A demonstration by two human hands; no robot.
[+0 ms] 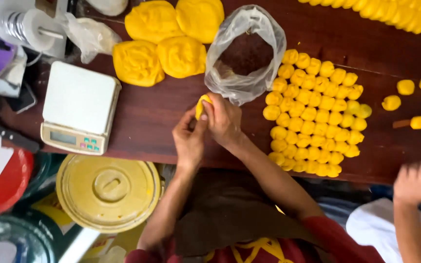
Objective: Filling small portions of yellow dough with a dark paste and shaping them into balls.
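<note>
- Your left hand (189, 141) and right hand (224, 119) are together above the dark wooden table (147, 117), both pinched on one small piece of yellow dough (202, 105).
- The dough piece sits between the fingertips of both hands, held clear of the table, just below the mouth of the clear plastic bag (244, 53).
- That bag lies open on the table and holds a dark brown filling; its lower edge is just beside your right hand.
- To your right, rows of small yellow dough balls (313, 114) lie packed close on the table, touching one another.
- Beyond your hands, four large yellow dough lumps (166, 41) rest side by side.
- A white kitchen scale (80, 107) stands to your left at the table edge, well apart from your hands.
- Below the scale, off the table, sits a round yellow lid (108, 192).
- Another person's hand (415, 182) shows blurred at the lower right, near a few loose dough balls (405, 95); whether it holds anything cannot be told.
</note>
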